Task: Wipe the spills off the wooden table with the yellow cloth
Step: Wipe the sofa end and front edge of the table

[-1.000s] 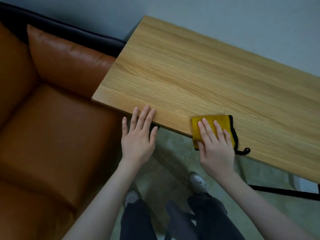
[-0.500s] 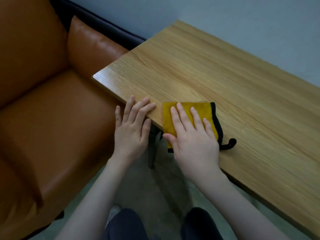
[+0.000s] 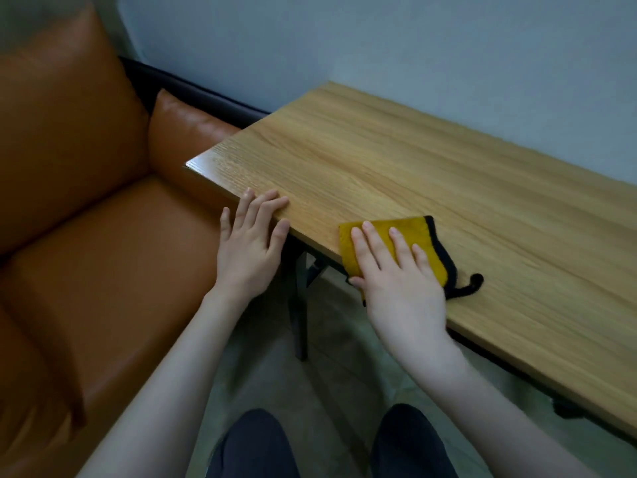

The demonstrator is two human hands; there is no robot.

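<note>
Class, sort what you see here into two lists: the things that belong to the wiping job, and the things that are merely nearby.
Belong to the job:
cloth, yellow, at the table's near edge
table
right hand, flat on the cloth
left hand, fingers resting on the table edge

Merely nearby:
sofa, orange, beside the table
wall

I'm in what looks like a home living room: an orange leather sofa with a matching cushion sits right beside my wooden table, against a plain pale wall.
</note>
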